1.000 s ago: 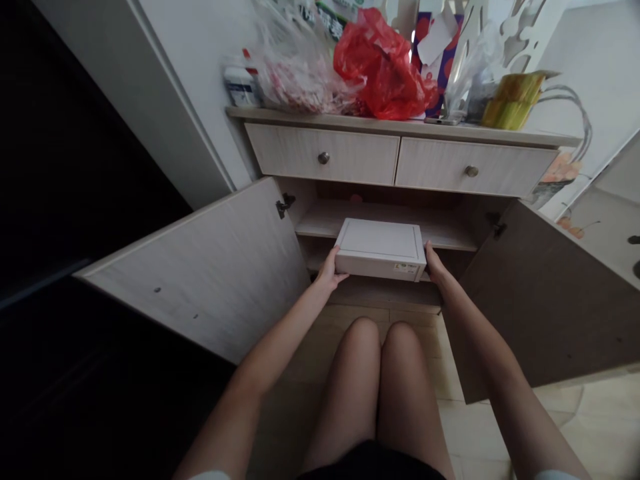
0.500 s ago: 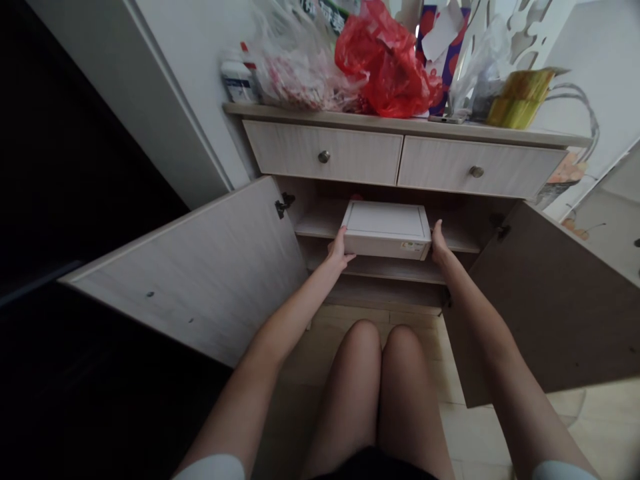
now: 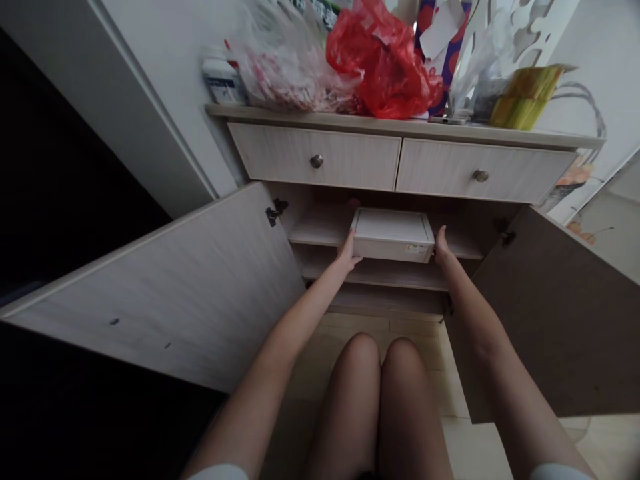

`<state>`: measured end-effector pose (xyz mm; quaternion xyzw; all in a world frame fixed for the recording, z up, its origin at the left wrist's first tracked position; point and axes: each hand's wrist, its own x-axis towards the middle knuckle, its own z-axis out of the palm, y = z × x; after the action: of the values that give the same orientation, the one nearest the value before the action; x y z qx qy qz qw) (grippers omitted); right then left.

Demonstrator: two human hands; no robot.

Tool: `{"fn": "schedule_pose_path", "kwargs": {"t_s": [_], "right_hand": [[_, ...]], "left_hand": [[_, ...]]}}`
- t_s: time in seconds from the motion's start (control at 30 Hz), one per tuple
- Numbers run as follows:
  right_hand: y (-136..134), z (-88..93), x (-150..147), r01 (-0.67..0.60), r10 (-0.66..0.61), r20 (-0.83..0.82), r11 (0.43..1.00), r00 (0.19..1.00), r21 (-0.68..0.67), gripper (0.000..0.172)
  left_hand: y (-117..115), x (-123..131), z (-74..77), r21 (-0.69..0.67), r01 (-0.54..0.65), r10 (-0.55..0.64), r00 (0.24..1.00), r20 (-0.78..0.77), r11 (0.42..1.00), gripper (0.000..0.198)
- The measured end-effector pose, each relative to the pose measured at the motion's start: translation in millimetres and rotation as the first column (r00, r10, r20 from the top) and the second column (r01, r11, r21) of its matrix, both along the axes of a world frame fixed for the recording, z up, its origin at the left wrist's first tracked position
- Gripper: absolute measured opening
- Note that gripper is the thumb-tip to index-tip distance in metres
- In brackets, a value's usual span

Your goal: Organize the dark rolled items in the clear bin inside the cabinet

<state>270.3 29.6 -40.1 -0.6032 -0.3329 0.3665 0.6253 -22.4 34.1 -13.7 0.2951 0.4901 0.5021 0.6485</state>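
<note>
White box [image 3: 393,235] right at the upper shelf [image 3: 315,229], front face covering part of the shelf's edge; can't tell whether it's resting there! Left hand [image 3: 349,252] has fingers and thumb clamped on its left end, right hand [image 3: 442,247] is up against the other, fingers mostly hidden, so no telling how they close. Cabinet doors [image 3: 165,287] swung wide, drawers [image 3: 345,152] above, and red bag [image 3: 383,67] crumpled on top!

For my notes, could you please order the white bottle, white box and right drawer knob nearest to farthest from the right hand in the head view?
1. White box: just left of the right hand.
2. Right drawer knob: above, slightly right.
3. White bottle: far upper left.
</note>
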Motion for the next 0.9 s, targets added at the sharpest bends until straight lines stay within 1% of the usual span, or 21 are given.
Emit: {"fn": "schedule_pose_path", "kwargs": {"t_s": [0.03, 0.07, 0.1, 0.13, 0.17, 0.2, 0.23, 0.27, 0.33, 0.4, 0.47, 0.57, 0.7, 0.8, 0.9], "right_hand": [[-1.0, 1.0, -2.2, 0.022, -0.024, -0.042, 0.999, 0.999, -0.037, 0.083], [-3.9, 1.3, -5.4, 0.073, -0.076, -0.061, 0.996, 0.995, -0.052, 0.081], [-9.0, 0.4, -9.6, 0.156, -0.157, -0.043, 0.987, 0.987, -0.027, 0.079], [-16.3, -2.2, -15.0, 0.256, -0.257, 0.016, 0.966, 0.966, 0.046, 0.077], [-25.5, -6.5, -21.4, 0.336, -0.351, 0.099, 0.931, 0.931, 0.141, 0.073], [-35.9, -12.3, -28.7, 0.389, -0.435, 0.192, 0.891, 0.880, 0.235, 0.069], [-46.7, -19.0, -36.3, 0.389, -0.475, 0.292, 0.868, 0.830, 0.308, 0.065], [-56.6, -25.8, -43.8, 0.362, -0.473, 0.391, 0.874, 0.790, 0.324, 0.062], [-70.8, -36.6, -55.6, 0.358, -0.429, 0.537, 0.903, 0.726, 0.237, 0.056], [-74.2, -41.1, -60.6, 0.386, -0.384, 0.599, 0.913, 0.702, 0.133, 0.050], [-68.1, -39.8, -58.3, 0.388, -0.377, 0.602, 0.914, 0.704, 0.119, 0.046], [-50.0, -33.0, -47.9, 0.381, -0.398, 0.577, 0.911, 0.713, 0.157, 0.042], [-25.6, -24.0, -35.1, 0.388, -0.375, 0.602, 0.915, 0.705, 0.116, 0.039], [-9.3, -19.2, -28.3, 0.387, -0.332, 0.666, 0.920, 0.668, 0.070, 0.039], [7.2, -15.9, -22.2, 0.396, -0.306, 0.719, 0.917, 0.624, 0.047, 0.040]], "left_hand": [[-0.7, -3.6, -3.2, 0.015, 0.037, -0.037, 0.999, -0.021, 0.999, 0.079], [-2.2, -8.0, -7.0, 0.038, 0.056, -0.054, 0.997, -0.061, 0.998, 0.076], [-4.4, -12.7, -11.4, 0.077, 0.045, -0.036, 0.993, -0.115, 0.996, 0.073], [-7.1, -17.3, -16.3, 0.138, 0.005, 0.019, 0.985, -0.173, 0.990, 0.070], [-10.1, -21.2, -21.4, 0.212, -0.047, 0.094, 0.971, -0.219, 0.976, 0.065], [-12.9, -24.1, -26.6, 0.285, -0.093, 0.167, 0.955, -0.246, 0.954, 0.060], [-15.1, -25.9, -31.4, 0.337, -0.120, 0.215, 0.941, -0.260, 0.934, 0.055], [-16.3, -26.4, -35.8, 0.360, -0.118, 0.226, 0.935, -0.273, 0.926, 0.048], [-14.9, -24.9, -42.4, 0.347, -0.065, 0.184, 0.929, -0.322, 0.935, 0.033], [-7.7, -21.7, -45.9, 0.345, -0.021, 0.163, 0.908, -0.386, 0.938, 0.023], [4.2, -18.6, -47.3, 0.389, 0.002, 0.195, 0.863, -0.467, 0.921, 0.017], [26.3, -15.2, -47.1, 0.430, 0.071, 0.239, 0.745, -0.622, 0.900, 0.016], [55.3, -10.4, -44.2, 0.452, 0.174, 0.276, 0.590, -0.759, 0.875, 0.021], [74.3, -5.5, -40.6, 0.453, 0.218, 0.304, 0.492, -0.816, 0.864, 0.023], [91.0, -0.1, -36.4, 0.398, 0.269, 0.292, 0.359, -0.886, 0.877, 0.024]]}}
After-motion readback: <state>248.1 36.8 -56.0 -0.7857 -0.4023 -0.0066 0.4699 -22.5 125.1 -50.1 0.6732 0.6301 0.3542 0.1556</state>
